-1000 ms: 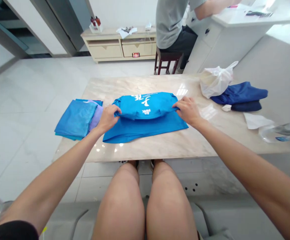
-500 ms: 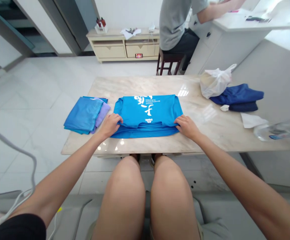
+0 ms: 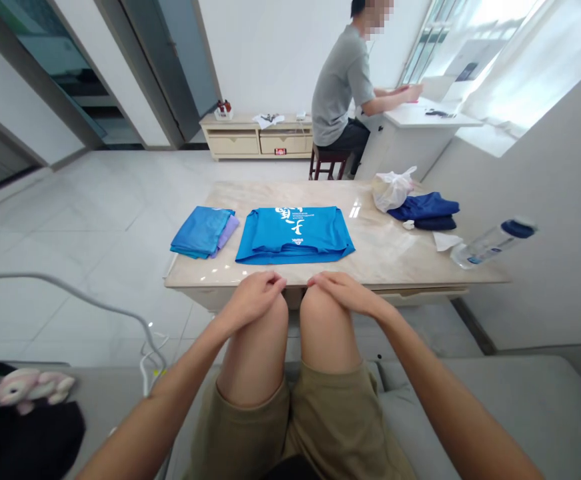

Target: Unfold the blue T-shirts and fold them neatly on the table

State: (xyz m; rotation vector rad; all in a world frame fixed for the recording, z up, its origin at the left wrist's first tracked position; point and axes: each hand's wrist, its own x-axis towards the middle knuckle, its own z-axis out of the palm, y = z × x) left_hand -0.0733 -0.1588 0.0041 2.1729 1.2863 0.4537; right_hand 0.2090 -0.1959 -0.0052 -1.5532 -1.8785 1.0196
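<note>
A blue T-shirt (image 3: 297,233) with white lettering lies folded into a wide flat shape on the marble-topped table (image 3: 390,263). My left hand (image 3: 259,293) rests on my left knee, holding nothing, its fingers lying over the knee. On the other knee my right hand (image 3: 337,288) lies flat with its fingers stretched out. Both hands are apart from the shirt, just in front of the table's near edge. Left of the shirt sits a stack of folded blue clothes (image 3: 201,230), with a purple piece (image 3: 227,235) showing at its side.
At the table's right are a white plastic bag (image 3: 393,190), dark blue clothing (image 3: 427,208), a white paper (image 3: 446,241) and a clear water bottle (image 3: 490,245). A person in grey (image 3: 343,87) sits at a white desk beyond. A grey hose (image 3: 85,293) arches at left; a plush toy (image 3: 27,388) lies on the sofa.
Both hands have let go of the blue T-shirt and drawn back onto my knees. The shirt stays on the table. My view has tilted up and farther back.
</note>
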